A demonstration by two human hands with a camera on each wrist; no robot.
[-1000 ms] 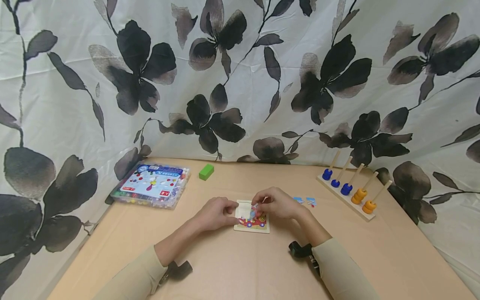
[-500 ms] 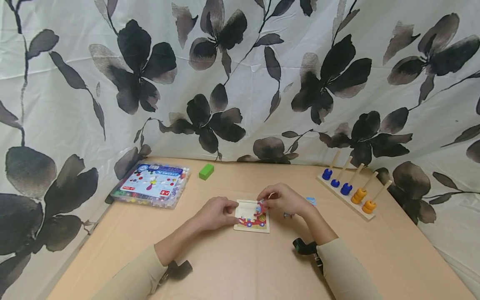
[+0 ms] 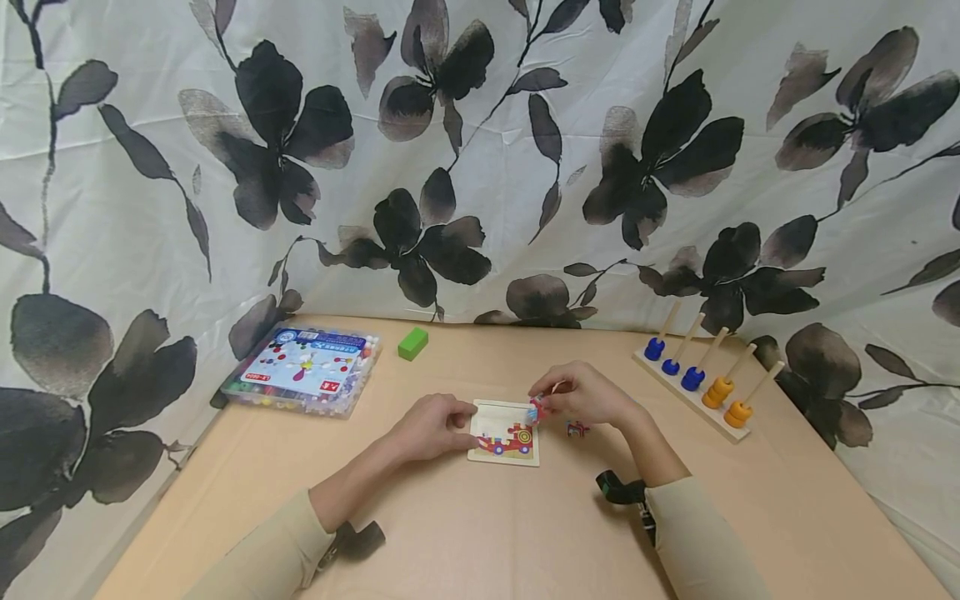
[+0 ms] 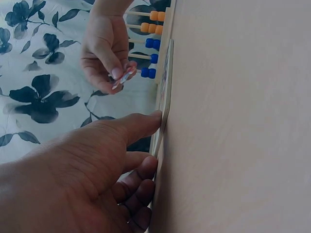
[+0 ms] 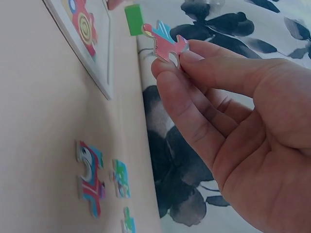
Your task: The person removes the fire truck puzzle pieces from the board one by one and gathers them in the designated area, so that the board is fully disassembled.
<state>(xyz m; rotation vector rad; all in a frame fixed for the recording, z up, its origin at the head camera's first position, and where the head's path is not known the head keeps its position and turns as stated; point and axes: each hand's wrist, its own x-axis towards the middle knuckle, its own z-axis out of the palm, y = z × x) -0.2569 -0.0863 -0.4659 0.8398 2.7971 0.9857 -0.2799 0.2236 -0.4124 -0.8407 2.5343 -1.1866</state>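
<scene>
My left hand [image 3: 432, 428] holds a wooden puzzle board [image 3: 497, 417] by its left edge, thumb [image 4: 146, 124] at the near corner and index finger at the rim farther up. Red vehicle pieces [image 3: 498, 445] fill the board's lower part; its upper part shows pale bare wood. Over the board's right edge, my right hand [image 3: 581, 393] pinches a jigsaw piece [image 5: 167, 43] between thumb and fingers. It is pink-red with blue stripes and is raised and tilted. Below that hand, a red and blue puzzle piece [image 5: 90, 179] lies on the table, beside two smaller ones [image 5: 121, 178].
A clear box of colourful beads [image 3: 303, 371] stands at the back left, a green block [image 3: 412, 343] to its right. At the back right is a peg abacus [image 3: 697, 392] with blue and orange rings. A floral cloth [image 3: 480, 167] hangs behind the table.
My right hand has moved right, drawing the pinched puzzle piece from over the board to its right edge. More bare wood shows there now. The left hand has stayed still.
</scene>
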